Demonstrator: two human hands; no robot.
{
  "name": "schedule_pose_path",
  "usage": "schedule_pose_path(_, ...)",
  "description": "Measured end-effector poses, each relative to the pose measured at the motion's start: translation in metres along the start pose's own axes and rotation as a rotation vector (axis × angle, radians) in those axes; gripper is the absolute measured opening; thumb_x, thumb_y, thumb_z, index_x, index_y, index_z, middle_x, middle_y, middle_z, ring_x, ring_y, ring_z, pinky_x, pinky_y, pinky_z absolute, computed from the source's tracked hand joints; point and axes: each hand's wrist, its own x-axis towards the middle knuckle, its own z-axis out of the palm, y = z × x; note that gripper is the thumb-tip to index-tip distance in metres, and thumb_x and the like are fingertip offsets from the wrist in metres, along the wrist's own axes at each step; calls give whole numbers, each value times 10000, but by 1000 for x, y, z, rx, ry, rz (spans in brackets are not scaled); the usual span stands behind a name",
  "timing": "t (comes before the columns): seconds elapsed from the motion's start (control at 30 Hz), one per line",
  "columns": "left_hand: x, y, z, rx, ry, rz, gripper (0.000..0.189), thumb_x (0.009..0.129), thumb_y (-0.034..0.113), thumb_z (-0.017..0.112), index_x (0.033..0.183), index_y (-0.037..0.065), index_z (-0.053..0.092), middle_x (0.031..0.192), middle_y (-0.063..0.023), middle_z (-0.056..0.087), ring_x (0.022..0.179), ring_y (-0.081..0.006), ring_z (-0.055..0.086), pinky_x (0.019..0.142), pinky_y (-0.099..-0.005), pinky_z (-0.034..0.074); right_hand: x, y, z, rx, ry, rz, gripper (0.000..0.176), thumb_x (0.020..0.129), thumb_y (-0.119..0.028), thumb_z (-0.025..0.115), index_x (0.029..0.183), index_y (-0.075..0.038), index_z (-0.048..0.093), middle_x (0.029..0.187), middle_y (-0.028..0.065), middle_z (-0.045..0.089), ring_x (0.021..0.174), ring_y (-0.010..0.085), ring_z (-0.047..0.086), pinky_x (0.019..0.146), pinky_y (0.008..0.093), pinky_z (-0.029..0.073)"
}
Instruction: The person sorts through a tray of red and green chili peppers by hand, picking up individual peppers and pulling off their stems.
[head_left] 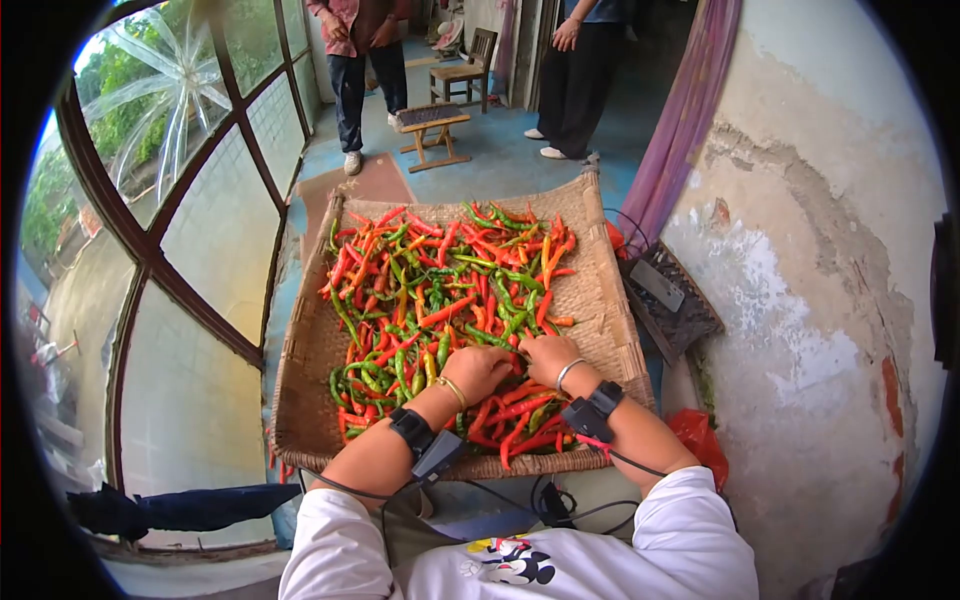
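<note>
A wide woven basket tray [612, 330] holds a heap of red, green and orange chili peppers [440, 265]. Over the near part of the heap, my left hand [477, 372] is closed with its fingers curled toward the right. Close beside it, my right hand [549, 358] is also closed, its fingers bent inward and down. The fingertips almost meet among the peppers. What they grip is hidden by the fingers and cannot be made out. Loose red peppers [515, 415] lie just below both hands.
A dark woven basket [670, 300] stands right of the tray by the worn wall [800, 330]. Paned windows [200, 250] line the left. Beyond are a low stool [433, 118], a wooden chair [465, 72] and two standing people. A red plastic bag [700, 440] lies near my right arm.
</note>
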Motion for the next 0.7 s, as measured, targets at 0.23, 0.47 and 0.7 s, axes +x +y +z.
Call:
schedule_pose_path(0.23,-3,10,-7,-57,133,-7,327,722,148,591,1037,98,517,968,-112,543,770,-285,575,660,-372,471,-20,12,-38,369,166,-30,228,643,-91,554,864,-69,602,825,131,592,785,289,562,689,368,449)
schedule_pose_path(0.47,-2,17,-12,-106,205,36,425,701,160,653,1084,93,484,1027,-93,518,710,-229,590,597,-322,483,-36,-5,-68,866,297,-175,157,708,35,513,835,5,599,705,9,529,586,50,482,514,203,389)
schedule_pose_path(0.7,-3,21,-4,-336,104,134,281,762,170,622,1009,66,539,860,-71,552,635,-149,552,554,-264,449,-39,-12,-65,1148,247,-217,103,753,31,527,835,6,586,750,28,552,613,73,537,547,194,444)
